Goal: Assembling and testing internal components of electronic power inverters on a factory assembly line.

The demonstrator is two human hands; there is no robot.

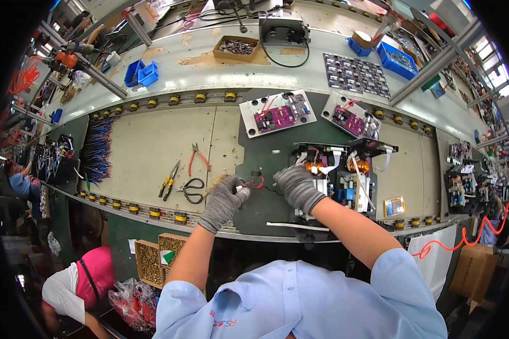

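My left hand (226,202), in a grey knit glove, is closed, with thumb and fingers pinched on a red and black wire (259,182) that has a small white end. The wire's loop lies over the dark green board (254,212). My right hand (298,188), gloved the same way, has its fingers curled together at the left side of an open electronics unit. What its fingertips hold, if anything, is hidden. The unit has copper coils (314,166) and a white cable (336,157). A similar unit (357,189) stands beside it on the right.
Left of my hands lie red-handled pliers (199,158), yellow-handled pliers (168,181) and black scissors (192,191). Two metal plates carry purple circuit boards (274,117) (349,117) farther back. Blue wires (98,150) lie far left. Boxes of brass-coloured parts (150,263) stand below the bench edge. Another person (76,288) bends at lower left.
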